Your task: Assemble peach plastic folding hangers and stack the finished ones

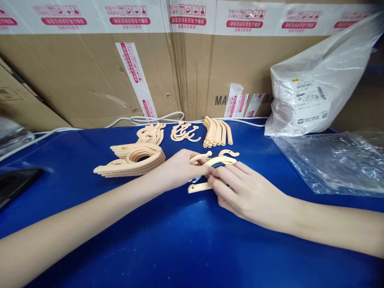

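My left hand (187, 168) is closed, its thumb and fingers pinching a cream curved piece (201, 157). My right hand (243, 188) is closed against it, fingertips meeting the left thumb. An arched cream strip (220, 160) runs between the two hands and its right end passes behind my right fingers. Below, a flat cream strip with a hole at its end (198, 187) sticks out from under my right hand. Just beyond the hands lies a cream hook (228, 153). My fingers hide how the pieces touch or join.
Left of my hands are stacked cream hanger-like frames (132, 162). Behind lie more cream pieces (151, 134), loose hooks (184, 131) and curved strips (217, 132). A white cable (126, 119) runs before the cardboard boxes (144, 72). Plastic bags (324, 80) stand right; a dark phone-like object (18, 184) lies left.
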Tool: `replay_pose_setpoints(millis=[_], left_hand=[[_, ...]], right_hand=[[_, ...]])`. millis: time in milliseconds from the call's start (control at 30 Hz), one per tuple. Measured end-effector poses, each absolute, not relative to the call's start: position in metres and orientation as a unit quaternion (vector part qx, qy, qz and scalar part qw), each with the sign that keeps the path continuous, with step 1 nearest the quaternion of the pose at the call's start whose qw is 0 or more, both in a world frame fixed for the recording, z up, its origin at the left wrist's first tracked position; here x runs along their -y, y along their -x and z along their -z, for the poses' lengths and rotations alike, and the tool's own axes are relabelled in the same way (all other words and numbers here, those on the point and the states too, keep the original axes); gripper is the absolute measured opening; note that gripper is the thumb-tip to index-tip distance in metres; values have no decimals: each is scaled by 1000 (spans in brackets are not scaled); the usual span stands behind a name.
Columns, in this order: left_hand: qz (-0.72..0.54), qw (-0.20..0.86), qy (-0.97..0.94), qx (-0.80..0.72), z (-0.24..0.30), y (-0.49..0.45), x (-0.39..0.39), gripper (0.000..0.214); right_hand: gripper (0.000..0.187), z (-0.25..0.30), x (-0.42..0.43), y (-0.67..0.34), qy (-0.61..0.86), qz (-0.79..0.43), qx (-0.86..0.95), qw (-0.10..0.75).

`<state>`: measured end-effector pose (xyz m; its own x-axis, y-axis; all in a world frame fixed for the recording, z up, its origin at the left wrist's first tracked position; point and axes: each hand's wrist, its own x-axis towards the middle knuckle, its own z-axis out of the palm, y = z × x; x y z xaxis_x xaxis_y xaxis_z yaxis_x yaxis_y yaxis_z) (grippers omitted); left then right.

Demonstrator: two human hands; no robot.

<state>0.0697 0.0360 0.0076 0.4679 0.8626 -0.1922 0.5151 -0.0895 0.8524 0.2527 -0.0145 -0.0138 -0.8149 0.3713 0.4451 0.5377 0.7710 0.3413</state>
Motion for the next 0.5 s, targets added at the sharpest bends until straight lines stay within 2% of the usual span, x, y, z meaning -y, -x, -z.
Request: replay_pose_setpoints(millis=[200, 367, 500], left_hand=[[-230, 481, -692, -487, -9, -70, -53, 22], [-246, 552, -655, -454, -14, -65, -54, 27], [-228, 532, -689, -436, -16, -70, -50, 26]], right_hand=[[17, 9, 10, -258, 249, 245, 918, 189], [18, 8, 7, -260, 231, 186, 930, 215], [22, 8, 4, -261, 231, 119, 944, 205]])
